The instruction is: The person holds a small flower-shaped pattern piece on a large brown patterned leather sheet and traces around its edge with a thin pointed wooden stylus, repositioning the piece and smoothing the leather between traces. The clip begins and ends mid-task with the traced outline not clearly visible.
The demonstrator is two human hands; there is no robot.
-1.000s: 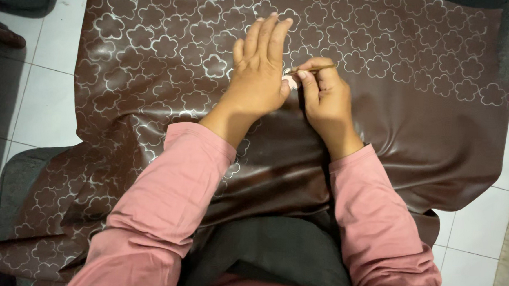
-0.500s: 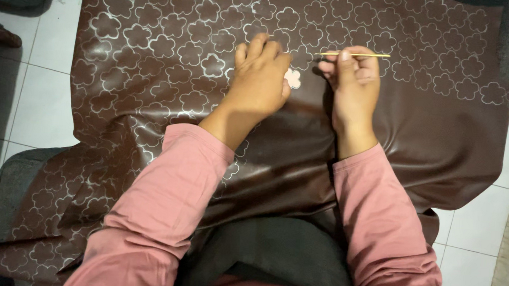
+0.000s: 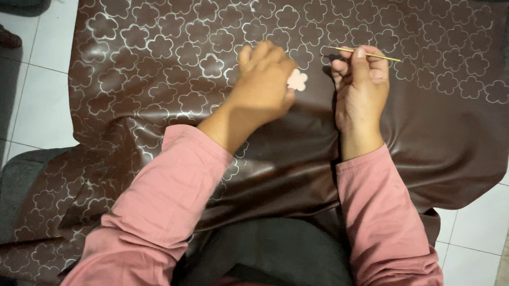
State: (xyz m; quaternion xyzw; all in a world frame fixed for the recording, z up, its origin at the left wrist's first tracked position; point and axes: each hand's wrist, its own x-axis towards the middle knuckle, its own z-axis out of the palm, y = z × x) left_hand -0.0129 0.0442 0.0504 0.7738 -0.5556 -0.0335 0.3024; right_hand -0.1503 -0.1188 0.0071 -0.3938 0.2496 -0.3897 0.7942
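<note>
Evidently as a stencil, the small pale flower-shaped template (image 3: 297, 79) lies flat on the glossy brown leatherette sheet (image 3: 440, 147), pinned at its edge by the left hand (image 3: 263, 85), fingers curled. The right hand (image 3: 359, 79) pinches a thin yellowish marking stick (image 3: 366, 54) (held level), beside silver flower outlines (image 3: 212, 65).

A single camera sits on the person's head and looks steeply down, close over the lap. It faces forward across the brown sheet (image 3: 429, 140), with floor tiles (image 3: 36, 97) at both sides.
</note>
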